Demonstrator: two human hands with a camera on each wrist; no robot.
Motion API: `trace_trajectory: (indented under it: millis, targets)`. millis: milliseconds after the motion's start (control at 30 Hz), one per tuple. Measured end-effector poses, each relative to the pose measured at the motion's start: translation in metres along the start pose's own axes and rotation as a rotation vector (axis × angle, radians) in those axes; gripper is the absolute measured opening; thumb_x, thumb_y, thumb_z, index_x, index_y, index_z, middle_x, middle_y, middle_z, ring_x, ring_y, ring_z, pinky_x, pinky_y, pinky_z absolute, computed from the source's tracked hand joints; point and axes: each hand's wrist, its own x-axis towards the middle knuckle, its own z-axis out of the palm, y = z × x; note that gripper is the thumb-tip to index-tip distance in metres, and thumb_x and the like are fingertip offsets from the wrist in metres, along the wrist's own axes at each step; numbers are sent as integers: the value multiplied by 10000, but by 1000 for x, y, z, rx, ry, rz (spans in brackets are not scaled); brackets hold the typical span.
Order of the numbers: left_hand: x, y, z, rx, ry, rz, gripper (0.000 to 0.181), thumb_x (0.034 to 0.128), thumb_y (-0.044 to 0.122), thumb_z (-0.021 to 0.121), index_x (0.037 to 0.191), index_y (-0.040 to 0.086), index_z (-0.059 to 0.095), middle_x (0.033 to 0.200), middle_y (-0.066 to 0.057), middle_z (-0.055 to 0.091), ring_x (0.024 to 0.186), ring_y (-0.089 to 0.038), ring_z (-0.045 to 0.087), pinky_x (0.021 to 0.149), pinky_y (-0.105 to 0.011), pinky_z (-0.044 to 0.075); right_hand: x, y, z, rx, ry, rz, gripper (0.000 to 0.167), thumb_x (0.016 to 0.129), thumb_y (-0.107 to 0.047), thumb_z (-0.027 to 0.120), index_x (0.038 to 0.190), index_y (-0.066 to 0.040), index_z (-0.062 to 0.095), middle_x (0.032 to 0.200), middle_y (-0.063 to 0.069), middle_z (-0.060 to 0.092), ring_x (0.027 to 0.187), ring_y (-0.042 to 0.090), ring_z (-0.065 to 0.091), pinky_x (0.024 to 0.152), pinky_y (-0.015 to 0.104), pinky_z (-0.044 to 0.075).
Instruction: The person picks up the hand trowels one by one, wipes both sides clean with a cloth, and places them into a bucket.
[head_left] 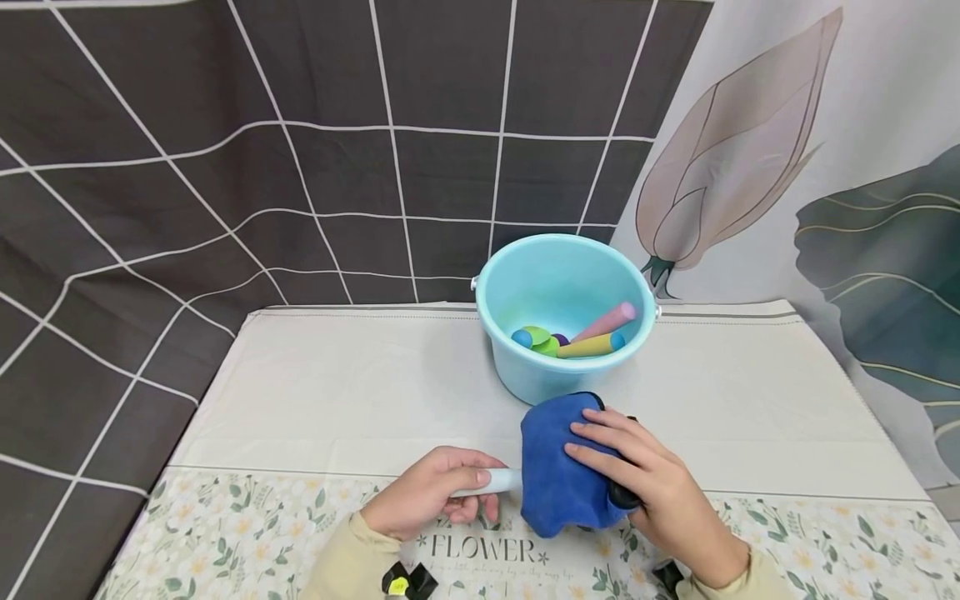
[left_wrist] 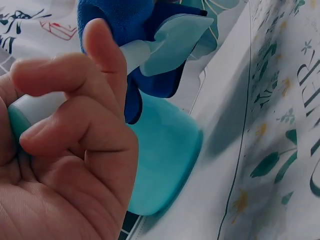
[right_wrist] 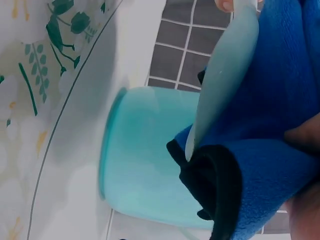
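Note:
In the head view my left hand (head_left: 438,490) grips the pale handle of a toy shovel (head_left: 501,481). A blue cloth (head_left: 558,467) with black edging hides the shovel's blade there. My right hand (head_left: 654,471) holds this cloth around the blade, fingers spread over its top. The left wrist view shows the light teal blade (left_wrist: 175,42) poking out of the cloth's folds, and the handle's teal end under my fingers. In the right wrist view the blade (right_wrist: 225,75) lies against the cloth (right_wrist: 280,90), which my right hand pinches at the side.
Just beyond the cloth stands a light blue bucket (head_left: 517,375). Inside it lie a pink handle (head_left: 606,321), a yellow handle (head_left: 588,346) with a blue end, and green and blue pieces. A floral tablecloth (head_left: 247,533) covers the table. Dark checked fabric (head_left: 330,175) hangs behind.

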Motion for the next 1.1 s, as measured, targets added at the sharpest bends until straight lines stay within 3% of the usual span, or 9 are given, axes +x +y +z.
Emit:
trace_trajectory:
  millis: [167, 333, 367, 467, 533, 667, 800, 933, 1100]
  targets:
    - [-2, 1, -3, -19, -4, 35, 396, 1052, 95, 444, 1284, -221, 499, 836, -65, 680, 589, -14, 497, 518, -150, 358, -4, 1, 0, -42, -92, 29, 460, 1017, -35, 319, 1311, -102, 666, 1375, 127, 594, 1340, 334, 480, 1188, 324, 253]
    - [-5, 3, -6, -26, -39, 63, 396, 1062, 101, 410, 1270, -222, 510, 881, -83, 704, 625, -24, 510, 551, -155, 365, -5, 2, -2, -68, -178, 54, 955, 531, 198, 402, 1384, -175, 618, 1447, 89, 544, 1351, 339, 470, 1192, 295, 229]
    - [-5, 3, -6, -25, -48, 63, 394, 1064, 103, 411, 1268, -219, 514, 895, -83, 706, 636, -24, 510, 562, -151, 375, -5, 2, -3, -69, -187, 54, 983, 507, 209, 422, 1389, -180, 613, 1453, 86, 539, 1351, 336, 469, 1191, 288, 228]
    - [-6, 5, -7, -10, -77, 51, 383, 1069, 111, 432, 1267, -202, 530, 928, -73, 704, 646, -27, 475, 613, -159, 388, -5, 2, -3, -67, -190, 50, 983, 505, 220, 461, 1389, -179, 613, 1453, 88, 539, 1350, 334, 471, 1190, 285, 231]
    - [-7, 6, -7, 7, -90, 31, 377, 1067, 123, 459, 1283, -175, 539, 953, -71, 708, 707, -44, 538, 671, -182, 432, -4, 1, -3, -65, -184, 47, 941, 536, 215, 494, 1385, -173, 617, 1448, 92, 543, 1349, 332, 471, 1189, 291, 235]
    - [-9, 9, -8, 43, -131, -2, 359, 1040, 113, 531, 1314, -117, 548, 1036, -176, 721, 966, -156, 664, 869, -283, 504, -4, 0, -4, -63, -177, 45, 898, 567, 207, 548, 1379, -169, 622, 1440, 91, 551, 1353, 330, 467, 1191, 301, 235]
    - [-10, 10, -10, 105, -170, -7, 354, 1009, 84, 582, 1327, -69, 550, 1111, -257, 699, 1133, -246, 649, 1038, -341, 452, -3, 0, -5, -68, -180, 49, 928, 543, 220, 556, 1379, -179, 622, 1441, 79, 551, 1356, 328, 464, 1193, 301, 231]
    - [-10, 9, -10, 246, -146, -10, 310, 1019, 117, 568, 1315, 26, 561, 1093, -141, 731, 1136, -214, 638, 1022, -307, 453, -4, 0, -6, -73, -186, 53, 970, 509, 238, 550, 1380, -184, 621, 1444, 73, 549, 1361, 326, 458, 1194, 293, 224]
    - [-10, 10, -7, 362, -47, -5, 241, 1014, 120, 575, 1248, 73, 602, 1071, -77, 731, 1075, -189, 648, 950, -301, 494, -5, -1, -7, -78, -193, 64, 1013, 468, 246, 544, 1380, -189, 621, 1446, 67, 549, 1373, 324, 446, 1196, 289, 215]
